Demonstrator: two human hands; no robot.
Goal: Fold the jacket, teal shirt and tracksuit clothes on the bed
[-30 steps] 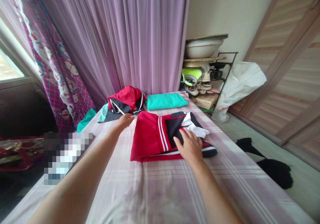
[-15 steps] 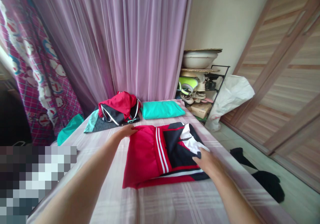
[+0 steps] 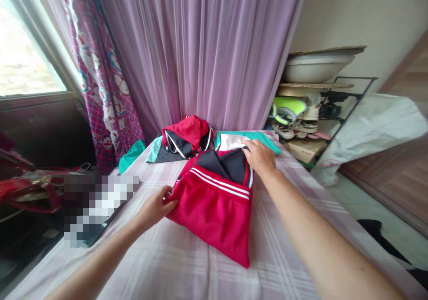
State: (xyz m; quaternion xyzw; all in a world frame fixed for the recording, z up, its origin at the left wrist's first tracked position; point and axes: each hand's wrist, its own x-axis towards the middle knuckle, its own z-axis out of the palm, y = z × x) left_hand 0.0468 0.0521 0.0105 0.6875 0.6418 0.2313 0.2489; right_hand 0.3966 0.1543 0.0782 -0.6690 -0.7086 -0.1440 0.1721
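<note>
Between my hands is a folded red and dark navy jacket with white stripes along its ribbed hem and a white collar area at the far end. My left hand pinches its near left edge. At the far right, my right hand grips the jacket by its white and navy collar end. The near red corner hangs down toward the bed. Behind the jacket lies a folded turquoise cloth, partly covered from view. A crumpled red and black garment rests at the back left.
A checked sheet covers the bed. Purple curtains hang behind it. To the right stands a rack with shoes and a white basin, beside a white plastic bag. A blurred-out object lies on the left edge.
Both hands have turned the jacket so its collar end points away and its red hem faces me. The near edge of the jacket is lifted. The view has swung left.
</note>
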